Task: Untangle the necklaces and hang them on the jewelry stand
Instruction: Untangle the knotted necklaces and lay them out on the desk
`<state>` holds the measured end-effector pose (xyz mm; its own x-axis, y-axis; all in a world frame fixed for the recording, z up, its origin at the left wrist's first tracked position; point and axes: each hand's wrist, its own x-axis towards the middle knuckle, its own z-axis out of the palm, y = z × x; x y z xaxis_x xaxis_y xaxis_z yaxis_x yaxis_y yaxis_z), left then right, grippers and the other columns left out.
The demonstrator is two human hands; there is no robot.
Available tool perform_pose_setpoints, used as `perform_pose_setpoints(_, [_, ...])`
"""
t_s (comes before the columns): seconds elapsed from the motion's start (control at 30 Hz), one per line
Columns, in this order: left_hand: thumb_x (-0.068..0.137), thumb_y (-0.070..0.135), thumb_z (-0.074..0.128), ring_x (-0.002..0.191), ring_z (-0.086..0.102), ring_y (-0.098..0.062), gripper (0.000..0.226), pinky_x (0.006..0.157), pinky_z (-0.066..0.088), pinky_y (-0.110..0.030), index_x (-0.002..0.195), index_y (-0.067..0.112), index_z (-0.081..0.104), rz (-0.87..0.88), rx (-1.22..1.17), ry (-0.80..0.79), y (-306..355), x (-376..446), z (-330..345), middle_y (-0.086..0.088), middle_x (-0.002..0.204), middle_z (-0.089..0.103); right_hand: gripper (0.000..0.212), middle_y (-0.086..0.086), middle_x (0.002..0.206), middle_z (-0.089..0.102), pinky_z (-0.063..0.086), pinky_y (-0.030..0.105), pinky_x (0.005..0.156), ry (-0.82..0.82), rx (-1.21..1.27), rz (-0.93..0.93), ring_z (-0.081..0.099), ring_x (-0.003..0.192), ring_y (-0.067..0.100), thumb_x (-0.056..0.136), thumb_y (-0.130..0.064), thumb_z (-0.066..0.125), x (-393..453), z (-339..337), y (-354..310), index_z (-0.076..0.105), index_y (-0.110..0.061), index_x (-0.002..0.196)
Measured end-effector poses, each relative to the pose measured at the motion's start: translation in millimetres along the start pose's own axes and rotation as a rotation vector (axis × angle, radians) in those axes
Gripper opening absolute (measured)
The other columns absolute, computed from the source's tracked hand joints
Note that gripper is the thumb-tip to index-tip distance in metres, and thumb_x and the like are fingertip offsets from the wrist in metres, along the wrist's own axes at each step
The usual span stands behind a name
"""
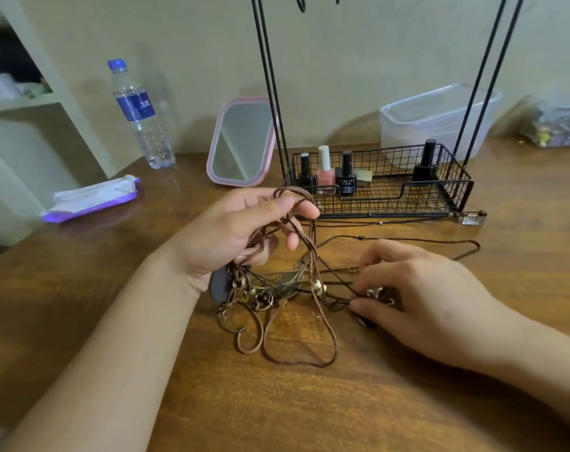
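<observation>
The left hand (234, 233) is lifting limp, snag-prone necklaces (287, 288) by their cords while the right hand (417, 298) is pinching a pendant at centre frame.

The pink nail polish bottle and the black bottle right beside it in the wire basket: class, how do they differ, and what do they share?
The pink nail polish bottle has a pale cap and pink contents; the black bottle is dark all over with a white label. The pink one's cap reaches higher than the black one's. Both stand upright, side by side, in the wire basket of the jewelry stand.
</observation>
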<state>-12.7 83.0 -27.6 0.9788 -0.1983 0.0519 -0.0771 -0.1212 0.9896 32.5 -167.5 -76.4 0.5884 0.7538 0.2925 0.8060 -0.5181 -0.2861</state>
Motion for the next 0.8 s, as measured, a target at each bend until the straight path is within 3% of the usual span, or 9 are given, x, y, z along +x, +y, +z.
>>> perform_pose_setpoints(0.1, [0.096, 0.03, 0.047, 0.037, 0.034, -0.003, 0.032, 0.042, 0.016, -0.026, 0.103, 0.017, 0.075, -0.022, -0.017, -0.034, -1, 0, -2, -0.008, 0.073, 0.061, 0.023, -0.023, 0.099, 0.059, 0.05, 0.024, 0.072, 0.072, 0.159, -0.033, 0.056, 0.089, 0.001, 0.093, -0.053, 0.05, -4, -1, 9, 0.067, -0.037, 0.093])
perform_pose_setpoints(0.23, [0.094, 0.016, 0.05, 0.037, 0.037, -0.001, 0.026, 0.041, 0.018, -0.022, 0.104, 0.013, 0.073, 0.01, -0.104, -0.079, 0, -1, -1, -0.007, 0.071, 0.059, 0.034, 0.008, 0.091, 0.069, 0.051, 0.046, 0.081, 0.169, 0.808, 0.041, 0.064, 0.087, 0.028, 0.089, -0.053, 0.053, -2, -3, 20, 0.063, -0.021, 0.086])
perform_pose_setpoints(0.37, [0.09, 0.017, 0.055, 0.039, 0.039, 0.0, 0.024, 0.041, 0.021, -0.019, 0.107, 0.012, 0.071, 0.049, -0.182, -0.136, 1, -2, 1, -0.005, 0.07, 0.058, 0.032, 0.02, 0.091, 0.07, 0.051, 0.047, 0.09, 0.213, 1.383, -0.005, 0.066, 0.096, 0.04, 0.082, -0.046, 0.071, 2, -3, 17, 0.064, -0.014, 0.084])
perform_pose_setpoints(0.47, [0.093, 0.018, 0.063, 0.04, 0.04, 0.001, 0.022, 0.041, 0.019, -0.021, 0.113, 0.011, 0.068, 0.082, -0.216, -0.185, 1, -2, 0, -0.004, 0.072, 0.059, 0.034, 0.023, 0.09, 0.071, 0.052, 0.052, 0.09, 0.288, 1.333, -0.041, 0.066, 0.097, 0.043, 0.08, -0.044, 0.072, 2, -4, 14, 0.071, -0.01, 0.08])
perform_pose_setpoints(0.53, [0.092, 0.022, 0.064, 0.04, 0.04, 0.001, 0.027, 0.042, 0.018, -0.022, 0.116, 0.01, 0.066, 0.09, -0.238, -0.214, 1, -3, -1, -0.003, 0.074, 0.059, 0.03, 0.018, 0.082, 0.069, 0.054, 0.049, 0.082, 0.346, 1.343, -0.05, 0.066, 0.086, 0.038, 0.078, -0.042, 0.074, 3, -6, 10, 0.071, -0.012, 0.078])
perform_pose_setpoints(0.67, [0.092, 0.021, 0.064, 0.041, 0.04, 0.001, 0.027, 0.042, 0.017, -0.023, 0.116, 0.01, 0.066, 0.119, -0.288, -0.232, 4, -6, 2, -0.003, 0.074, 0.058, 0.034, 0.004, 0.053, 0.04, 0.044, 0.032, 0.048, 0.185, 1.574, 0.026, 0.04, 0.047, 0.019, 0.076, -0.04, 0.077, 4, -11, 5, 0.064, -0.009, 0.082])
perform_pose_setpoints(0.8, [0.094, 0.019, 0.062, 0.041, 0.036, 0.0, 0.026, 0.041, 0.018, -0.023, 0.118, 0.009, 0.064, 0.169, -0.324, -0.252, 8, -10, 7, -0.003, 0.075, 0.057, 0.04, 0.001, 0.052, 0.032, 0.03, 0.018, 0.046, 0.193, 1.286, 0.025, 0.028, 0.047, 0.011, 0.081, -0.055, 0.068, 3, -11, 1, 0.068, -0.015, 0.075])
